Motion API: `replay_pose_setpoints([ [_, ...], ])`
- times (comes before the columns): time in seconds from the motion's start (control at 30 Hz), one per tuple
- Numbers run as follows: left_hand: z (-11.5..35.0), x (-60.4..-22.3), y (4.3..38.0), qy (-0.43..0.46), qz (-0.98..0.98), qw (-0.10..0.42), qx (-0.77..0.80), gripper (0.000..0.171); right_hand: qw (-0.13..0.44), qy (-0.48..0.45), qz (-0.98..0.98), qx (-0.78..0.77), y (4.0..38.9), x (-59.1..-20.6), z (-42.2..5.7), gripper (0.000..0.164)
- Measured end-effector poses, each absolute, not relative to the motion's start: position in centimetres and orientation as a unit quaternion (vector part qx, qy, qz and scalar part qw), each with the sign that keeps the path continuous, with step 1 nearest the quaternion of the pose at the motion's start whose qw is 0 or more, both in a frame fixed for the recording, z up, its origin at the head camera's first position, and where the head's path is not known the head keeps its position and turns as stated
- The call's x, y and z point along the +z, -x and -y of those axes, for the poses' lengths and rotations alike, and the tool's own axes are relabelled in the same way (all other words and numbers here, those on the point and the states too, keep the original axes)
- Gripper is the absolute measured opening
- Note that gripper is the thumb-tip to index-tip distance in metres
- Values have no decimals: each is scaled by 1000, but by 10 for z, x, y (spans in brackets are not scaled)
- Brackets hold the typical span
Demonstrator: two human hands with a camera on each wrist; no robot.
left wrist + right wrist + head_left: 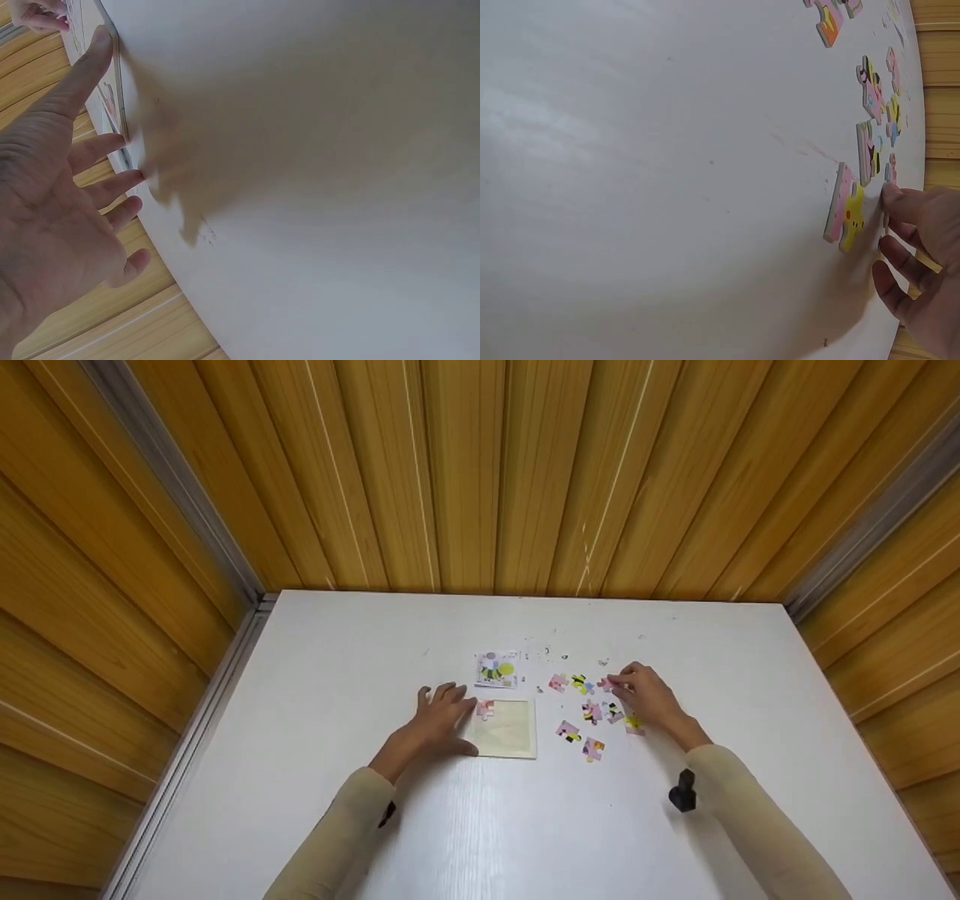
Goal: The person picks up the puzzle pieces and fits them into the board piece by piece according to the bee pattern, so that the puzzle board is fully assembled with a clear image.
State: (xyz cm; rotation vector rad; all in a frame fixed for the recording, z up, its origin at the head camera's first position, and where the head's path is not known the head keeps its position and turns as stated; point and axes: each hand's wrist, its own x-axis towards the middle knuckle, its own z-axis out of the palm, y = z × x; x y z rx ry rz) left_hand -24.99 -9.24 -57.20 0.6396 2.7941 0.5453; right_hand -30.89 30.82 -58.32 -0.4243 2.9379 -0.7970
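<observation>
My left hand point(439, 724) is spread along the left edge of a shallow wooden puzzle tray point(510, 735), thumb at its near corner and fingertips at the far one. One pink puzzle piece point(485, 709) lies in the tray's upper left corner. To the right, my right hand point(651, 695) pinches a pink puzzle piece point(604, 685) between thumb and fingers, low over the table. In the right wrist view that piece point(890, 169) is partly covered by the fingertips. Nearest to this hand lies a yellow and pink puzzle piece point(846, 210).
Several loose puzzle pieces, among them a pink and orange one point(593, 748) and a yellow and black one point(581, 684), lie right of the tray. Behind the tray is a small picture card point(496, 670) with a bee. Wood-panelled walls point(480, 472) enclose the white table point(450, 825).
</observation>
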Motion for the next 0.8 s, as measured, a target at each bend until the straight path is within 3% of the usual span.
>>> replay_pose_setpoints([
  [0.8,94,-575,252,-207,-951,125,195,91,21,145,-958,-246,297,-584,-313,33],
])
